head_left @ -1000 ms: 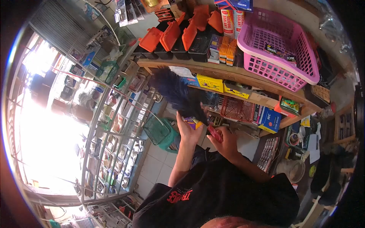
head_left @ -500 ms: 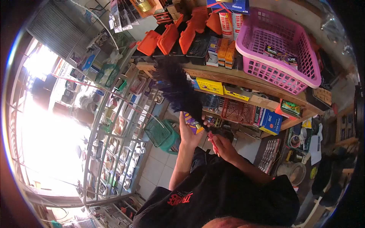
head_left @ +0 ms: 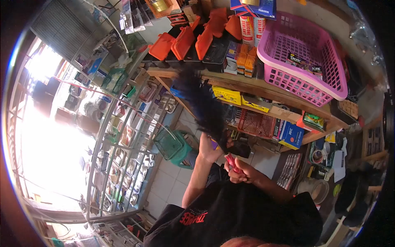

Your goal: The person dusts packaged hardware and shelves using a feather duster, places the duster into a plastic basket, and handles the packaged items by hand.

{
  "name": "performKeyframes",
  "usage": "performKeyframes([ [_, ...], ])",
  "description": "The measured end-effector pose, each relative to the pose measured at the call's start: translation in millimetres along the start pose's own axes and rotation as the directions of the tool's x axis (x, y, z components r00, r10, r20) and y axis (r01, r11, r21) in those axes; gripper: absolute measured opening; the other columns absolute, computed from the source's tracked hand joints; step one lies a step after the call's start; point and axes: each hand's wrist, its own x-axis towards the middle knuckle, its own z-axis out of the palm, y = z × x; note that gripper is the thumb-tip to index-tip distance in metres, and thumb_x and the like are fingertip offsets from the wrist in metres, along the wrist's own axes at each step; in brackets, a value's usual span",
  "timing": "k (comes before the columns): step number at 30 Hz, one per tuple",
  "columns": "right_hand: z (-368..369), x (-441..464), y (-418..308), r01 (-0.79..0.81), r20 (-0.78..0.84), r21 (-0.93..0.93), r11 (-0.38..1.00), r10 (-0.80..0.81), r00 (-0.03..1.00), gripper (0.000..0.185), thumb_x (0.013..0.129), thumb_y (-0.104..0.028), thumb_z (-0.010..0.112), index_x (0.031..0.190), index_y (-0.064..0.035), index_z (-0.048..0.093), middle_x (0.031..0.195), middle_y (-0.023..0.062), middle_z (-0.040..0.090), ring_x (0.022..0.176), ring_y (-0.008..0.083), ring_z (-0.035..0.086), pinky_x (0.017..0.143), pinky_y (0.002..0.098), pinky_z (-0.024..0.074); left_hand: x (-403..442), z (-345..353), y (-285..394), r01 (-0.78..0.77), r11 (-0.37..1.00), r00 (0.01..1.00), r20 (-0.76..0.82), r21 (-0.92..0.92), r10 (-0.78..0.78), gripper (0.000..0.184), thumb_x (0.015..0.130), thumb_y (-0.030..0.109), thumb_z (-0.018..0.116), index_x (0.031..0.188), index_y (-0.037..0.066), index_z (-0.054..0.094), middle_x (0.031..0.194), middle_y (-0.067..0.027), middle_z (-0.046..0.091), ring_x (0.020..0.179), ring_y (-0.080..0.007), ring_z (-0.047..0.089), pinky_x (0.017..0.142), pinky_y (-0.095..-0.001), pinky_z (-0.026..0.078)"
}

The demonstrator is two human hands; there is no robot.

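Observation:
My right hand (head_left: 240, 170) is wrapped round the red handle (head_left: 231, 160) of a feather duster (head_left: 201, 101). Its dark feathers rise up and to the left, in front of the wooden shelf. Just left of the handle, my left hand (head_left: 210, 152) holds a small purple and yellow box (head_left: 214, 144). The duster's lower feathers cover most of that box and some of the left fingers.
Open orange-lidded cases (head_left: 183, 43), silicone sealant tubes (head_left: 247, 29) and a pink basket (head_left: 304, 70) stand on the wooden shelf (head_left: 197, 75). Metal racks with glass (head_left: 123, 152) line the left. A green stool (head_left: 183, 154) stands on the tiled floor.
The duster has shifted slightly right and down over the box, which now shows much less. My right hand has lowered a little, and its fingers have closed further round the handle.

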Motion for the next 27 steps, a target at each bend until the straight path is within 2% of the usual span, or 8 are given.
performKeyframes([
  [6,8,6,-11,0.078,-0.015,-0.488,0.869,-0.098,0.995,0.053,0.099,-0.054,0.044,0.105,-0.0019,0.056,0.054,-0.0027,0.047,0.037,0.0035,0.039,0.039,0.0215,0.0329,6,-12,4,-0.013,0.991,0.999,-0.054,-0.131,0.006,0.048,0.100,0.044,0.040,0.123,0.004,0.055,0.107,-0.0138,0.063,0.093,-0.0318,0.062,0.085,-0.0477,0.051],
  [9,21,6,-20,-0.008,-0.274,-0.739,0.674,-0.290,0.917,0.042,0.099,-0.044,0.052,0.109,-0.0041,0.060,0.061,-0.0030,0.050,0.042,0.0035,0.043,0.042,0.0205,0.0373,3,-18,9,-0.084,0.970,0.991,-0.116,-0.227,0.059,0.060,0.100,0.053,0.033,0.123,0.003,0.056,0.118,-0.0177,0.062,0.110,-0.0354,0.059,0.097,-0.0503,0.047],
  [12,24,-2,-28,-0.055,-0.362,-0.813,0.579,-0.431,0.827,0.031,0.097,-0.036,0.059,0.109,-0.0077,0.063,0.066,-0.0036,0.052,0.047,0.0032,0.047,0.045,0.0215,0.0400,-2,-34,10,0.065,0.943,0.955,0.293,-0.328,0.036,0.064,0.099,0.057,0.032,0.121,0.002,0.056,0.119,-0.0187,0.062,0.113,-0.0354,0.059,0.099,-0.0508,0.045],
  [15,20,-3,-35,-0.124,-0.219,-0.974,0.188,-0.661,0.718,0.026,0.092,-0.028,0.065,0.106,-0.0057,0.064,0.069,-0.0012,0.056,0.057,0.0068,0.053,0.054,0.0251,0.0443,-8,-28,11,-0.028,0.983,0.990,0.132,-0.181,0.052,0.066,0.098,0.059,0.033,0.120,0.002,0.056,0.117,-0.0195,0.062,0.111,-0.0354,0.060,0.098,-0.0517,0.045],
  [18,27,-6,-41,-0.214,-0.222,-0.972,0.102,-0.704,0.675,0.027,0.088,-0.028,0.069,0.102,-0.0048,0.066,0.071,0.0051,0.062,0.065,0.0138,0.060,0.061,0.0291,0.0469,-9,-27,11,-0.017,0.973,0.958,0.276,-0.232,0.082,0.066,0.099,0.058,0.032,0.122,0.001,0.054,0.118,-0.0192,0.062,0.110,-0.0357,0.060,0.098,-0.0510,0.045],
  [21,14,-7,-33,-0.268,-0.126,-0.959,-0.097,-0.699,0.704,0.030,0.087,-0.033,0.069,0.103,-0.0072,0.067,0.073,0.0081,0.065,0.063,0.0173,0.062,0.060,0.0306,0.0473,-18,30,9,-0.187,0.977,0.963,-0.217,-0.099,0.162,0.058,0.097,0.055,0.040,0.114,0.004,0.061,0.103,-0.0127,0.067,0.093,-0.0298,0.065,0.085,-0.0442,0.052],
  [23,7,-7,-31,-0.330,-0.090,-0.902,-0.278,-0.627,0.773,0.033,0.087,-0.036,0.069,0.105,-0.0090,0.068,0.073,0.0096,0.066,0.062,0.0197,0.063,0.058,0.0319,0.0474,-15,12,9,-0.120,0.992,0.991,-0.055,-0.037,0.118,0.060,0.098,0.054,0.034,0.116,0.002,0.058,0.108,-0.0155,0.065,0.102,-0.0332,0.063,0.094,-0.0475,0.048],
  [27,20,-1,-33,-0.185,-0.204,-0.979,0.087,-0.445,0.872,0.041,0.094,-0.047,0.056,0.104,-0.0090,0.067,0.060,0.0047,0.057,0.050,0.0173,0.055,0.052,0.0323,0.0453,-16,7,11,-0.065,0.994,0.997,0.024,-0.089,0.068,0.050,0.098,0.049,0.035,0.113,0.007,0.058,0.096,-0.0134,0.063,0.085,-0.0278,0.058,0.080,-0.0420,0.046],
])
